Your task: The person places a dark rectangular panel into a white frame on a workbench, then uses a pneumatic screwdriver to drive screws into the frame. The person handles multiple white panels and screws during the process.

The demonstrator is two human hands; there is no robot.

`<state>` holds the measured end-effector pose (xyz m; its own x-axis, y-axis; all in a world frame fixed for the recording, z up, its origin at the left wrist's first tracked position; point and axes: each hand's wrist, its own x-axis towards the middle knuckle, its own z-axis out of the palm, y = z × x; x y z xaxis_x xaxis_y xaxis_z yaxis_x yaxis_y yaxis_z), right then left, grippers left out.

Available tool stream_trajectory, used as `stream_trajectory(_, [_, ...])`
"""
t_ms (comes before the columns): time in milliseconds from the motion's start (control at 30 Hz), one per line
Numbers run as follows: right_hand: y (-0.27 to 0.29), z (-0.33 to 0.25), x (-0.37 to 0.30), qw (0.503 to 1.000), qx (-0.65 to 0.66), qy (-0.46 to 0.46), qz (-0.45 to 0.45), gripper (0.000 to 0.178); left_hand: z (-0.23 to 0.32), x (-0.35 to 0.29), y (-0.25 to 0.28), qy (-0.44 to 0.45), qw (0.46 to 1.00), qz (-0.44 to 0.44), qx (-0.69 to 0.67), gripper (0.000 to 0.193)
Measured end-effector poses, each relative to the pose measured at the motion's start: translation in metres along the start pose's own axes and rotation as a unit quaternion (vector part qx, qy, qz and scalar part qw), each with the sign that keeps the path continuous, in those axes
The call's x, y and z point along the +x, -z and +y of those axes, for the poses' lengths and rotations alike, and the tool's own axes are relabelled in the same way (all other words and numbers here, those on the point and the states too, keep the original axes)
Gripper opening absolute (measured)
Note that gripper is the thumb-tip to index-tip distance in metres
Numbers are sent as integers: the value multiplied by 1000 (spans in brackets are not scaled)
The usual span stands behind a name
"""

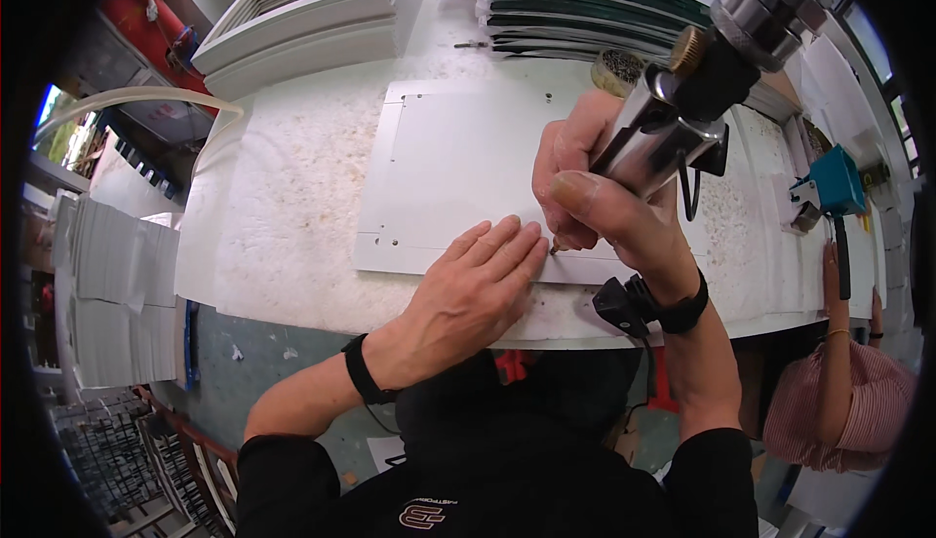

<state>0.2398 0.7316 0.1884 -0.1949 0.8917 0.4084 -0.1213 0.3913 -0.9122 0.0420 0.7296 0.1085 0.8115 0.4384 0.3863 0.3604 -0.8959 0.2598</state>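
Note:
A white rectangular panel (458, 158) with small holes near its corners lies flat on the workbench. My left hand (483, 280) rests on its near edge, palm down, fingers stretched out and close together. In my right hand (595, 187) is a silver metal power screwdriver (639, 153), held with the fingers wrapped round its body. Its back end, with a brass knob, rises toward the upper right. The bit points down at the panel just right of my left fingertips; I cannot tell whether a screw is under it. Black straps circle both wrists.
A round tub of small screws (617, 70) stands beyond the panel. White louvred frames (312, 12) are stacked back left, dark green slats (585, 12) at the back. A pale hose (136, 97) reaches the bench's left side. On the right, a co-worker's arm (834, 343) is near a teal tool (837, 182).

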Motion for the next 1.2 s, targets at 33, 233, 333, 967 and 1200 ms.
stream_trajectory(33, [-1, -1, 1, 1000, -1, -3, -8, 20, 0, 1, 0, -7, 1000, 7, 0, 48])
stream_trajectory(233, [1, -30, 2, 999, -12, 38, 25, 25, -10, 18, 15, -47, 999, -19, 10, 31])
stream_trajectory(333, [39, -44, -16, 988, -37, 120, 85, 33, -21, 60, 36, 39, 994, -93, -45, 22])
stream_trajectory(967, [141, -59, -111, 957, -32, 217, 187, 29, -44, 158, -28, 17, 999, 1, 31, 10])
stream_trajectory(1200, [142, -71, -117, 944, 41, 240, 224, 18, 23, 138, -25, 228, 857, -130, -444, 12])
